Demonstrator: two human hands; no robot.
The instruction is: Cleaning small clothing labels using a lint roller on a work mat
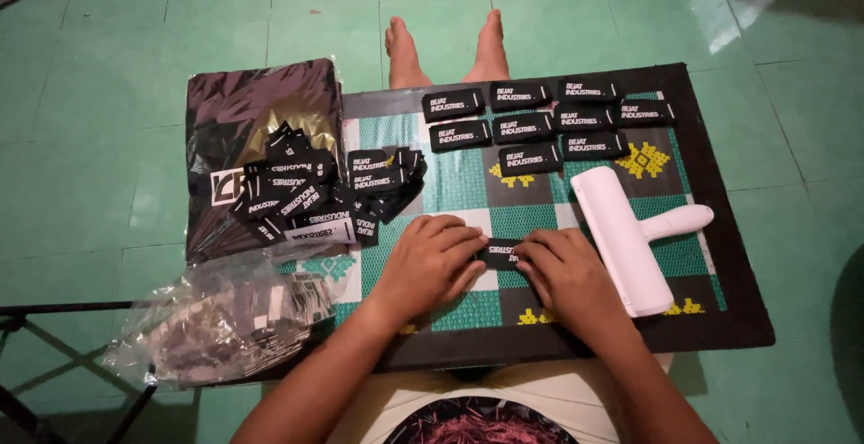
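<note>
Item: black woven label (499,253), lower centre of frame, pinched flat on the patterned board (720,318) between left hand (432,260) and right hand (562,269), both grasping its ends. Step judged: pressing one label. Next calls for placing among finished labels (549,120), upper centre. Loose pile (315,192) left; white roller (630,237) right.

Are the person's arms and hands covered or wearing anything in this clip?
No. The left hand and right hand are bare, with no gloves, rings, watch or bracelets visible. Both forearms are uncovered right to the bottom edge; no sleeves show.
</note>
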